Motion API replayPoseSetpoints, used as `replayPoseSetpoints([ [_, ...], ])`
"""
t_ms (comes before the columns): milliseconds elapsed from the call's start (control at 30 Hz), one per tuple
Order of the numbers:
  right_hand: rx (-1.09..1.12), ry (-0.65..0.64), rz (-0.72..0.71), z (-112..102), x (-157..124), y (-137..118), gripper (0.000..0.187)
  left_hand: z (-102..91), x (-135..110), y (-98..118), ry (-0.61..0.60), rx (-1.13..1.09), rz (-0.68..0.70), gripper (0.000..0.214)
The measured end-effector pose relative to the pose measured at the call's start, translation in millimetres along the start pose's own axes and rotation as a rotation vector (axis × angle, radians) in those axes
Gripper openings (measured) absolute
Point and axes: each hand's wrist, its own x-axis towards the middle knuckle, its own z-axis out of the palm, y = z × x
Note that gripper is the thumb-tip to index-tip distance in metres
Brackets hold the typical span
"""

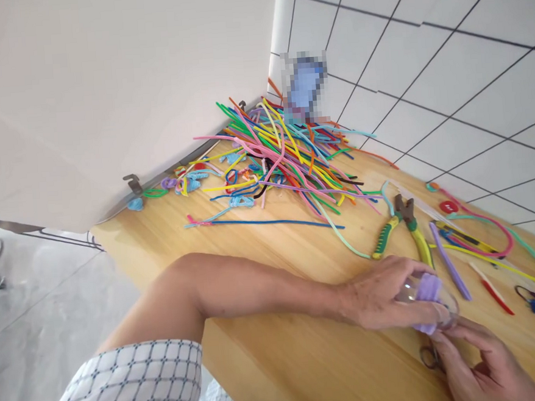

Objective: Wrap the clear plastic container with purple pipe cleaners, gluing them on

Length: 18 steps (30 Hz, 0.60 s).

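My left hand (379, 296) is closed around a clear, rounded object with a fuzzy purple band (428, 293); its exact kind I cannot make out. Thumb and fingers grip it from both sides. At its lower right edge, my right hand (484, 356) pinches with thumb and forefinger; what lies between those fingertips is hidden. Just beyond the left hand lie pliers (406, 218) with green and yellow handles. A dark metal loop (429, 357), like a scissor handle, shows partly beneath the right hand.
A heap of coloured pipe cleaners (287, 156) fills the wooden table's (278, 352) far corner against a white panel (117, 83) and tiled wall (423, 61). A blurred phone-like object (306, 88) stands behind it. To the right lie a purple strip (450, 264) and a yellow-black cutter (469, 238).
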Motion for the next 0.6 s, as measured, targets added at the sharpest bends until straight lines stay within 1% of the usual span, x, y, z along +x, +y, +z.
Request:
replayPoseSetpoints([
  [167, -0.027, 0.009, -0.028, 0.9, -2.2, 5.5, 0.007, -4.3, -0.2, 5.5, -0.039, -0.072, -0.050, 0.065],
  [267, -0.017, 0.006, -0.055, 1.4, -3.6, 8.1, 0.006, -6.1, 0.0, 6.2, -0.065, -0.058, -0.076, 0.066],
  [333, -0.007, -0.002, -0.058, 1.0, -4.2, 8.3, 0.006, -6.1, 0.1, 5.1, -0.076, -0.045, -0.069, 0.066],
  [467, 0.031, -0.030, -0.028, -0.9, -4.2, 6.8, 0.001, -5.9, 0.1, 3.5, -0.078, -0.051, -0.048, 0.069],
  [533, 0.044, -0.046, 0.005, -1.7, -3.9, 7.5, 0.003, -6.5, 0.6, 3.8, -0.092, -0.048, -0.054, 0.070],
  [600, 0.065, -0.049, 0.006, -2.4, -4.2, 10.5, 0.005, -7.2, 1.9, 3.7, -0.112, -0.028, -0.052, 0.073],
])
